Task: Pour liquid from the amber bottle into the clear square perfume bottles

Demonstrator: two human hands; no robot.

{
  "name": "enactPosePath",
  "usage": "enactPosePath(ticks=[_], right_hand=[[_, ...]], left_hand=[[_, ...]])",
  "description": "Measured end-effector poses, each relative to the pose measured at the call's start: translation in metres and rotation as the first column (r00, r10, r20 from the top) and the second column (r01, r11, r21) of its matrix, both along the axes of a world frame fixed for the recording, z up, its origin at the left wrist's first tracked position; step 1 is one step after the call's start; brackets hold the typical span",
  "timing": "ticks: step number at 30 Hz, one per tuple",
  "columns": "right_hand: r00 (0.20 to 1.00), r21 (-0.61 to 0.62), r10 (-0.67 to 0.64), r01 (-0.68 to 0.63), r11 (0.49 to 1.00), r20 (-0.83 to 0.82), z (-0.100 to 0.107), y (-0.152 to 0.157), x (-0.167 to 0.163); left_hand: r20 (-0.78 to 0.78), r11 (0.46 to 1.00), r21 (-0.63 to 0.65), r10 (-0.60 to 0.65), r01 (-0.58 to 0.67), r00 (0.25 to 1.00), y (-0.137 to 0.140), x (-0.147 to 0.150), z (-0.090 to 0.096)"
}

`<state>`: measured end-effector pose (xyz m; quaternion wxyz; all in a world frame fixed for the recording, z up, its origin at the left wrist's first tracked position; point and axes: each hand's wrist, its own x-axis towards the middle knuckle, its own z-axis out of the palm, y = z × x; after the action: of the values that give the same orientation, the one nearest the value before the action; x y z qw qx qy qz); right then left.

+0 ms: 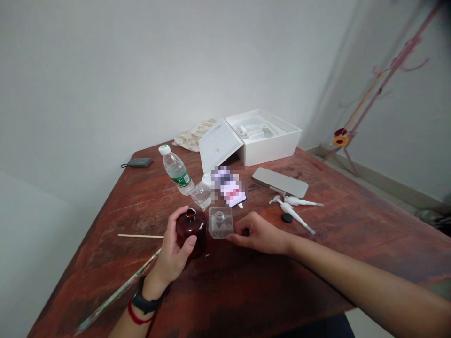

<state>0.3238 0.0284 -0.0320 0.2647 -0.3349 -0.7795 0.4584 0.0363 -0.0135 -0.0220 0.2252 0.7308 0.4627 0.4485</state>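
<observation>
My left hand (pixel 172 249) is wrapped round a dark brown glass bottle (pixel 193 231) with an uncapped neck, upright on the table. Just right of it stands a clear square bottle (pixel 221 222), also without a cap. The curled fingers and thumb of my right hand (pixel 255 233) are closed at its lower right edge; part of that grip is hidden. Behind these two sits another clear square bottle (pixel 201 196). Two white pump heads (pixel 296 215) with dip tubes and a black cap (pixel 286 218) lie to the right of my right hand.
A water bottle (pixel 177 171) stands behind the brown one. Farther back are a phone (pixel 229 187), a pale flat case (pixel 280 182) and an open white box (pixel 269 152). Thin sticks (pixel 141 236) lie at left, a grey device (pixel 139 162) near the left edge.
</observation>
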Motion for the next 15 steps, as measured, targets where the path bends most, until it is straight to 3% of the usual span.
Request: enactPosePath(ticks=[15], right_hand=[[1.0, 0.016, 0.008, -0.008, 1.0, -0.016, 0.0011, -0.0006, -0.0003]], left_hand=[[-0.001, 1.0, -0.031, 0.004, -0.004, 1.0, 0.0001, 0.0011, 0.0009]])
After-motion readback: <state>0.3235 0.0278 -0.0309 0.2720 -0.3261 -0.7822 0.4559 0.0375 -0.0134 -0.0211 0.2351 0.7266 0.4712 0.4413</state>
